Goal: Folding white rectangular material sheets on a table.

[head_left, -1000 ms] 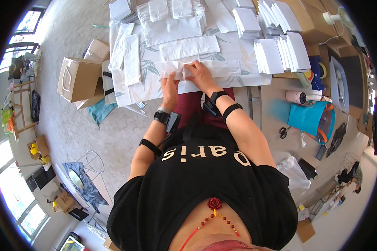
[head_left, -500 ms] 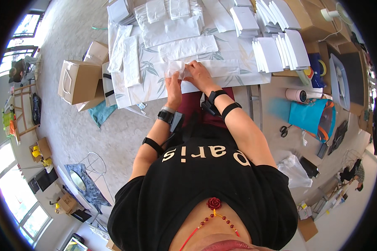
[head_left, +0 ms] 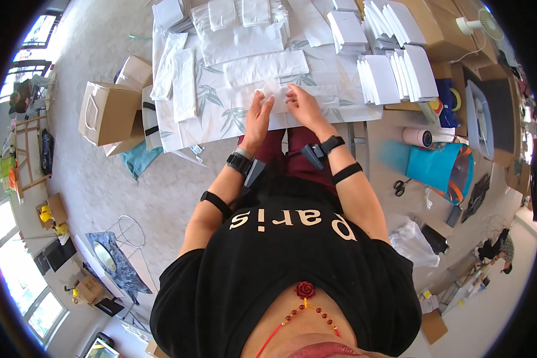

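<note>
Near the front edge of the table, my left hand [head_left: 259, 117] and my right hand [head_left: 306, 109] face each other over a thin, translucent white plastic sleeve [head_left: 272, 88]. The fingers of both hands are closed on the sleeve, my left hand at its left part and my right hand at its right. A bit of it puckers up between them. Another flat white strip [head_left: 324, 95] reaches out to the right beyond my right hand. Just behind lies a long flat white packet [head_left: 266, 68], touched by neither hand.
White packets [head_left: 238, 42] cover the far middle of the patterned tablecloth [head_left: 227, 125]. More long packets [head_left: 184, 83] lie at left. Stacks of white folded cards [head_left: 380, 79] stand at right. A cardboard box [head_left: 110, 113] is on the left, a pink cup [head_left: 417, 137] and blue bag [head_left: 434, 164] right.
My hands have moved apart, the right one shifting to the right. The sleeve between them now rises in a small pucker.
</note>
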A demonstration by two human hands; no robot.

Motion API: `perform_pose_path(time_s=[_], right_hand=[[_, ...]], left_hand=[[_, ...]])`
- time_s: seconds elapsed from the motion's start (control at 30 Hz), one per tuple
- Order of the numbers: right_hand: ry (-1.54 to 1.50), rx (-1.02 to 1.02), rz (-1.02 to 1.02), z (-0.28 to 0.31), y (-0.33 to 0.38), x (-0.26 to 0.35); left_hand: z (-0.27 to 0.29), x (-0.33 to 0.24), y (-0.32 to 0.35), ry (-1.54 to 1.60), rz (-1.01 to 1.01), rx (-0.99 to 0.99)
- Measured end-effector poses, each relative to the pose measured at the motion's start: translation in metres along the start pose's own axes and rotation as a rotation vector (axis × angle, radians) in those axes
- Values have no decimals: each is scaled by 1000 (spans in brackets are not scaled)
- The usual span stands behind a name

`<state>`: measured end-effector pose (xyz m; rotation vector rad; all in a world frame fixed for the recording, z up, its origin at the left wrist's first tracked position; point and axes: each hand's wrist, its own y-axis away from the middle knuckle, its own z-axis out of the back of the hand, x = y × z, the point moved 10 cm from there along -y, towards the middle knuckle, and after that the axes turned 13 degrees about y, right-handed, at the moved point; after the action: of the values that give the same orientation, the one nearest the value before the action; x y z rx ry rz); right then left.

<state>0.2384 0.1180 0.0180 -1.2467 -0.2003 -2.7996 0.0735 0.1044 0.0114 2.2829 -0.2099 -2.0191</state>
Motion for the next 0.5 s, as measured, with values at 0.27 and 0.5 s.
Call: perform_pose_path(time_s=[0.27, 0.5], right_hand=[[-290, -124, -407, 9, 9, -36], [97, -333, -236, 24, 10, -26]], left_hand=[[-8, 2, 5, -5, 57, 120], [-9, 4, 6, 16, 71, 144]])
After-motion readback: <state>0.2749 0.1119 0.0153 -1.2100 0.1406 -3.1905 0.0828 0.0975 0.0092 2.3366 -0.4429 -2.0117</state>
